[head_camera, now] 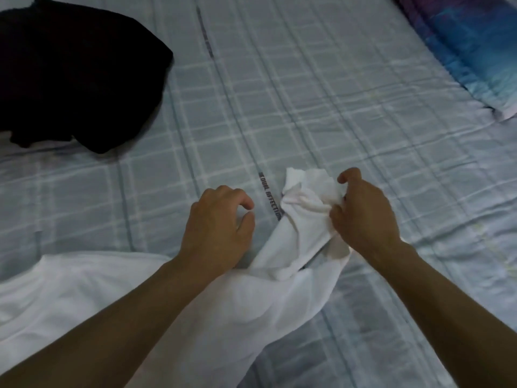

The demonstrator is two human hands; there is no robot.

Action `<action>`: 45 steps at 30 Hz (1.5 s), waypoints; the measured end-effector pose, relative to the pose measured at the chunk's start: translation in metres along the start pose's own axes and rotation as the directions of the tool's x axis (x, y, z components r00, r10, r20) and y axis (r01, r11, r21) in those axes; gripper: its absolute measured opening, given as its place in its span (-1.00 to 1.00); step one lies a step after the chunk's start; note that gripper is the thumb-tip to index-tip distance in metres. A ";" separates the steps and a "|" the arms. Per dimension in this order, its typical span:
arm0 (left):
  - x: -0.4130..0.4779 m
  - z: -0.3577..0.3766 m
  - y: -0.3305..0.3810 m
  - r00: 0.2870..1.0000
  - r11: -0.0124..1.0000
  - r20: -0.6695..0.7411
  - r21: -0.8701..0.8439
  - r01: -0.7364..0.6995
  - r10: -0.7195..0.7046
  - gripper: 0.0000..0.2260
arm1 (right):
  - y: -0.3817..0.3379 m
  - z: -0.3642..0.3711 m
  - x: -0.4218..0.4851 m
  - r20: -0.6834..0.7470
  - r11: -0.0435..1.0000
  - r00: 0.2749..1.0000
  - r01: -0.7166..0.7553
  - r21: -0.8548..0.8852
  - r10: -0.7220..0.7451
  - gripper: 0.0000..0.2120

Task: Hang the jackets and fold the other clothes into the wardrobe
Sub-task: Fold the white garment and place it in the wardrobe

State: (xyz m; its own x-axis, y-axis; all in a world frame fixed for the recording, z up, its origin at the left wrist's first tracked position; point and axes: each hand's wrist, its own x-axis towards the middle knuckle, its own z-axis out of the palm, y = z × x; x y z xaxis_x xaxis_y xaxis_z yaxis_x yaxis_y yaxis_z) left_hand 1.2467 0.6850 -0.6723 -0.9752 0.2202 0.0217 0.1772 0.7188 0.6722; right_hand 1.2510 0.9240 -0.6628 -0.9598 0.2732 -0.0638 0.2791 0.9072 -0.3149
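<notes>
Both bare forearms enter from the lower edge and cross a white cloth garment point(237, 303) that lies spread on the bed nearest us. We record the right hand point(363, 211) with its fingers point(347, 176) curled and pinching a bunched end of this garment, lifted slightly off the bedding. We record the left hand point(221, 228) just beside that bunch, its fingers point(246, 204) curled inward with a small gap at the thumb and nothing seen held. Beneath lies a pale green checked bed sheet point(307, 93). A crumpled black garment point(70, 71) sits well apart at far left. A blue and purple patterned pillow point(470, 43) lies at far right.
</notes>
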 end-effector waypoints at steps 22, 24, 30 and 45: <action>-0.045 0.074 0.053 0.919 0.869 0.318 0.357 -0.344 0.233 -0.70 | 0.065 -0.015 0.002 0.394 0.905 0.848 0.417 -0.082 -0.355 -0.38; -0.039 0.077 0.050 0.942 0.870 0.297 0.408 -0.275 0.159 -0.72 | 0.079 -0.022 0.000 0.462 0.919 0.836 0.382 -0.101 -0.297 -0.25; -0.027 0.079 0.048 0.933 0.841 0.349 0.476 -0.256 0.086 -0.69 | 0.095 -0.029 0.002 0.384 0.966 0.891 0.260 0.002 -0.241 -0.58; 0.018 0.097 0.085 0.978 0.951 0.204 0.294 -0.096 0.036 -0.88 | 0.103 -0.040 -0.009 -0.111 0.916 0.976 0.216 0.337 -0.190 -0.78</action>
State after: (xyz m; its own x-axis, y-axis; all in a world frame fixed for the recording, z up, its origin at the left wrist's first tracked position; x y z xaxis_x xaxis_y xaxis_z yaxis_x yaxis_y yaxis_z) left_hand 1.2573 0.8143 -0.6864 -0.9205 0.3761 -0.1056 0.3015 0.8559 0.4200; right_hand 1.2892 1.0279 -0.6572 -0.9863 0.1298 0.1022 0.0386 0.7827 -0.6212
